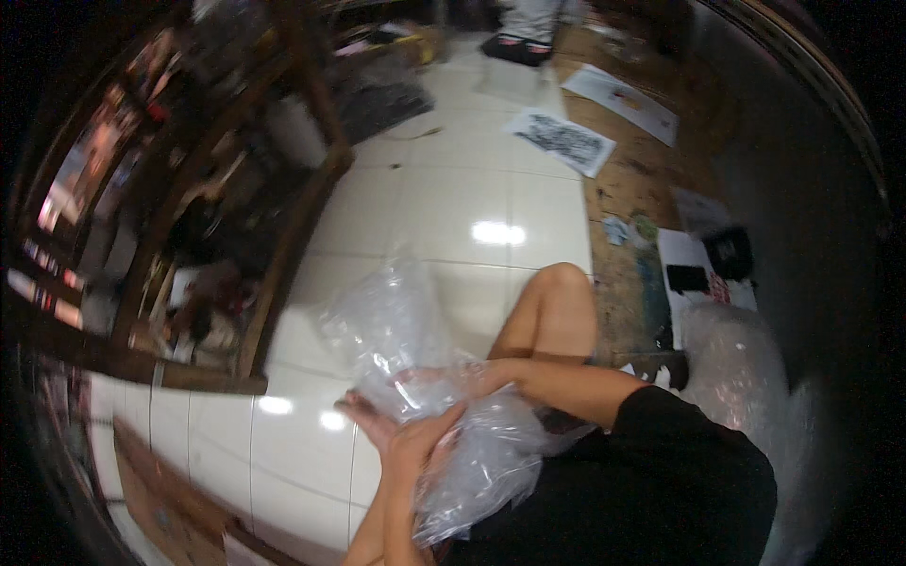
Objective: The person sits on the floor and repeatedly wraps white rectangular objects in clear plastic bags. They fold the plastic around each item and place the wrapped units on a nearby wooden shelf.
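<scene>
A crumpled sheet of clear plastic (pixel 387 316) spreads from my lap out over the floor in front of me. My right hand (pixel 462 379) reaches across from the right, its fingers partly under a layer of the plastic and gripping it. Just nearer to me, my left hand (pixel 425 439) closes on the same sheet. Both hands are close together and slightly blurred. More of the plastic bunches up below them against my black shirt. Whether anything lies inside the plastic cannot be made out. A bare foot appears just left of my left hand.
White floor tiles (pixel 434 208) lie ahead. On the left stands a dark wooden frame (pixel 302 226) with cluttered shelves. To the right, a stained wooden board (pixel 618 274) carries printed sheets (pixel 566 141) and a black item (pixel 727 253). A large clear plastic bundle (pixel 741 368) stands beside my right arm.
</scene>
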Motion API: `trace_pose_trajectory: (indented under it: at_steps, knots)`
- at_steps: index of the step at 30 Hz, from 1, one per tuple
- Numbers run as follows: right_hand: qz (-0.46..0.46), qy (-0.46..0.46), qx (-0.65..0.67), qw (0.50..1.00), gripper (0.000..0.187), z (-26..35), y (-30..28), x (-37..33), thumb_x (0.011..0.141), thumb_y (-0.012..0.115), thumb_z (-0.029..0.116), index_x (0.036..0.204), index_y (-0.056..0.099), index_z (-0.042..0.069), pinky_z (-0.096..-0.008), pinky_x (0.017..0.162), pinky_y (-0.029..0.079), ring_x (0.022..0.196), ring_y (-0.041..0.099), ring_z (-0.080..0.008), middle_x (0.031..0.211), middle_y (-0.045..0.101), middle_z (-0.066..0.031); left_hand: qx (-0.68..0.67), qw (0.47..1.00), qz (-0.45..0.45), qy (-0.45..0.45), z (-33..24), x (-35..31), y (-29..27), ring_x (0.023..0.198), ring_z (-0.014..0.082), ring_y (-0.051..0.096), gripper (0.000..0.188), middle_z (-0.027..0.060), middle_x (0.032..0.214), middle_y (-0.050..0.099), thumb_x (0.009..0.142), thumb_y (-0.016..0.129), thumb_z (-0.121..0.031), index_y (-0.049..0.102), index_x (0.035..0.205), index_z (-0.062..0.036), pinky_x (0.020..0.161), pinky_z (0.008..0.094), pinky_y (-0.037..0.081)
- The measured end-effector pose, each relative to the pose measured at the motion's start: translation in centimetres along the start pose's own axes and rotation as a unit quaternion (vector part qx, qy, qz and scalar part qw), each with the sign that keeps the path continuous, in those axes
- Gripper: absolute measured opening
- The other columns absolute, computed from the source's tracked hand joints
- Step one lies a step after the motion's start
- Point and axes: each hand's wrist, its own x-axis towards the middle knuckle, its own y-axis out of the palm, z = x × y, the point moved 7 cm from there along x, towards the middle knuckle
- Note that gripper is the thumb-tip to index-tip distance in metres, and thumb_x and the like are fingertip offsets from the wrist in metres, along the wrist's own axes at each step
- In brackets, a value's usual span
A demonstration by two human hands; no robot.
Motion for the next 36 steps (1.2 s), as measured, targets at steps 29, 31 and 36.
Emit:
trace_pose_trajectory:
  at_steps: [29,31,36]
  knots:
    - [-0.079,-0.122,-0.058,0.988,0.028,-0.7,0.6,9.6,0.083,0.056,0.024,0.100,0.064,0.003,-0.0442,0.088,0.045,0.096,0.059,-0.0303,0.112,0.060,-0.0209,-0.053,0.986,-0.127,-0.091,0.8,-2.1,3.9,0.132,0.0441,0.026,0.045,0.0362,0.141,0.025,0.097,0.040,-0.041,0.055,0.127,-0.0108,0.109,0.0530,0.019]
    - [-0.068,-0.147,-0.088,0.983,0.028,1.4,1.8,8.5,0.082,0.056,0.024,0.099,0.064,0.003,-0.0443,0.087,0.045,0.096,0.059,-0.0302,0.112,0.060,-0.0206,-0.336,0.891,-0.142,-0.271,3.8,-3.3,4.5,0.127,0.0365,0.037,0.046,0.0268,0.137,0.036,0.097,0.043,-0.038,0.050,0.131,-0.0072,0.105,0.0466,0.030]
    - [-0.044,-0.166,-0.194,0.966,0.027,6.3,-0.2,0.5,0.082,0.057,0.024,0.098,0.064,0.004,-0.0447,0.087,0.045,0.095,0.060,-0.0299,0.112,0.060,-0.0201,-0.491,0.803,-0.198,-0.274,4.2,-4.0,5.0,0.123,0.0295,0.044,0.053,0.0169,0.135,0.043,0.096,0.046,-0.035,0.036,0.139,-0.0043,0.094,0.0399,0.045]
